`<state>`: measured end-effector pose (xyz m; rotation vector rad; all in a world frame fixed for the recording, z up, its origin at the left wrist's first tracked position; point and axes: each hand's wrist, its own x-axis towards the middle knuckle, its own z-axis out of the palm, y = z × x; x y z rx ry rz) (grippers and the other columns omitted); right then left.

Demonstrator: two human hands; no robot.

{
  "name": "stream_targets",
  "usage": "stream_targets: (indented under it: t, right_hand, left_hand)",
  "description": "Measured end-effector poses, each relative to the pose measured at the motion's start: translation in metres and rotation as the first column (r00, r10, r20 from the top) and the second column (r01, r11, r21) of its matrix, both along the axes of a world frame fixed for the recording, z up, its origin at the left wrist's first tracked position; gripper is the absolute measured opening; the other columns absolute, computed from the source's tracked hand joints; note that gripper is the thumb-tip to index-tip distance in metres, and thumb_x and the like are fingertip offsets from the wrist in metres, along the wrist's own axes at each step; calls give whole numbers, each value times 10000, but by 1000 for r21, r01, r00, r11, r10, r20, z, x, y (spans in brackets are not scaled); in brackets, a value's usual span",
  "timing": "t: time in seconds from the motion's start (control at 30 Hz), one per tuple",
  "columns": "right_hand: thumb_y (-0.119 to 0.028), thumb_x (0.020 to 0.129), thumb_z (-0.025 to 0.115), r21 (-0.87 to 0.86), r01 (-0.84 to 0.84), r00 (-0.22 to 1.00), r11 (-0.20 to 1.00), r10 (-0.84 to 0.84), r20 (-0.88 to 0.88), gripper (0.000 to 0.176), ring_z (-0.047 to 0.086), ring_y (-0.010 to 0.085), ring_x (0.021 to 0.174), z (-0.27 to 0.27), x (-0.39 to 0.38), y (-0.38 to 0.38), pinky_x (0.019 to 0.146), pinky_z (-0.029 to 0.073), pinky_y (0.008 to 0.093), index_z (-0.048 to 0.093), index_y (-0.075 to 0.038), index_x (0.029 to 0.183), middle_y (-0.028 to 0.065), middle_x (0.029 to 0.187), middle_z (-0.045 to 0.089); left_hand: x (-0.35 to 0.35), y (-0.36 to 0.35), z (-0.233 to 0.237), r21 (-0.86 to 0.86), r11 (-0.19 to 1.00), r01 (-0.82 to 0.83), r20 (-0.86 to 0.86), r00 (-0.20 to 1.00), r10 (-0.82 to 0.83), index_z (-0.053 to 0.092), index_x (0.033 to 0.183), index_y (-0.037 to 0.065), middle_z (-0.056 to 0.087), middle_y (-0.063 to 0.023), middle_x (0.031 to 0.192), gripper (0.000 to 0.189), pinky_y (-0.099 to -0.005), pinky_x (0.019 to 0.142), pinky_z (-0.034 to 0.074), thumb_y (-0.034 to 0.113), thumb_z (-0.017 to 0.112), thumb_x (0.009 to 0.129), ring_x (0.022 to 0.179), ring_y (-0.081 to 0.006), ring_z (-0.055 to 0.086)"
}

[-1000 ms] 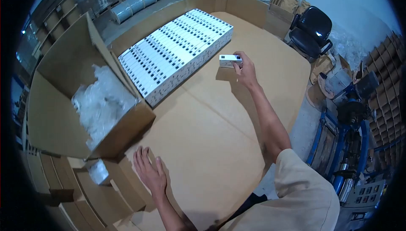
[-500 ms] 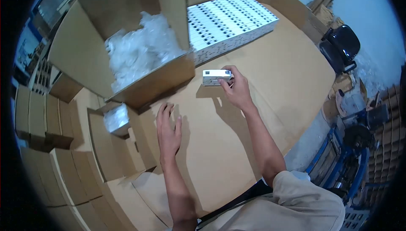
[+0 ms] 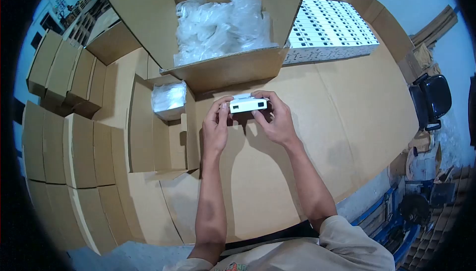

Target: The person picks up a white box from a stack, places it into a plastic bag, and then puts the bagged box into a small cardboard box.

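Between both hands is a small white box (image 3: 248,105) with dark squares on its near face, held above the cardboard table surface. My left hand (image 3: 215,129) grips its left end, thumb in front and fingers behind. At the opposite end, my right hand (image 3: 278,122) is closed on the box as well. To the left, an open cardboard carton (image 3: 141,137) on the table contains a clear-wrapped, silvery bundle (image 3: 169,100). A large open cardboard box (image 3: 230,75) full of clear plastic bags (image 3: 220,25) stands just beyond my hands.
At the back right lies a block of white boxes (image 3: 334,30) in tight rows, with dark squares on top. Closed brown cartons (image 3: 82,147) are stacked along the left. A black chair (image 3: 432,100) and blue metal equipment (image 3: 386,221) stand off the table's right side.
My left hand has come up and taken hold of the white box, which only my right hand held before. The view has turned left, shifting the surroundings rightward.
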<state>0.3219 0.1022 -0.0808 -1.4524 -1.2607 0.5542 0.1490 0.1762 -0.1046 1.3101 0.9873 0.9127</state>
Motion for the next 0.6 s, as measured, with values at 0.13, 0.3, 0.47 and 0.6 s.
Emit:
stream_targets:
  t: [0.13, 0.3, 0.47, 0.6]
  right_hand:
    - [11, 933, 667, 84, -81, 958, 993, 101, -268, 248, 690, 239, 1081, -9, 3, -1, 869, 553, 328, 600, -18, 1170, 168, 1336, 597]
    - [83, 932, 638, 99, -75, 966, 992, 97, -241, 384, 689, 236, 1121, -27, 7, 7, 867, 573, 348, 504, -18, 1278, 166, 1321, 593]
    - [92, 910, 658, -62, -35, 980, 997, 22, -199, 557, 714, 266, 1072, -21, 10, 5, 825, 589, 368, 382, -42, 1375, 195, 1202, 649]
    - [100, 896, 664, -76, -24, 993, 997, 15, -113, 576, 716, 294, 1070, -20, 12, 6, 861, 587, 398, 382, -53, 1375, 213, 1130, 680]
  left_hand:
    - [-1, -1, 6, 51, 999, -18, 45, 999, 16, 639, 1280, 58, 673, -36, 981, 249, -262, 787, 501, 174, 577, 1069, 891, -81, 592]
    - [5, -6, 15, 14, 999, -38, 175, 984, 35, 572, 1352, 33, 682, -129, 1174, 386, -290, 917, 538, -11, 656, 978, 1049, -145, 655]
    - [4, -2, 0, 58, 998, 5, 165, 986, -15, 545, 1362, -28, 672, -168, 1226, 396, -322, 999, 538, -58, 620, 975, 1124, -189, 663]
    - [3, -1, -1, 107, 994, 20, 78, 997, -29, 539, 1344, -63, 669, -180, 1249, 375, -336, 1038, 533, -77, 600, 974, 1182, -203, 657]
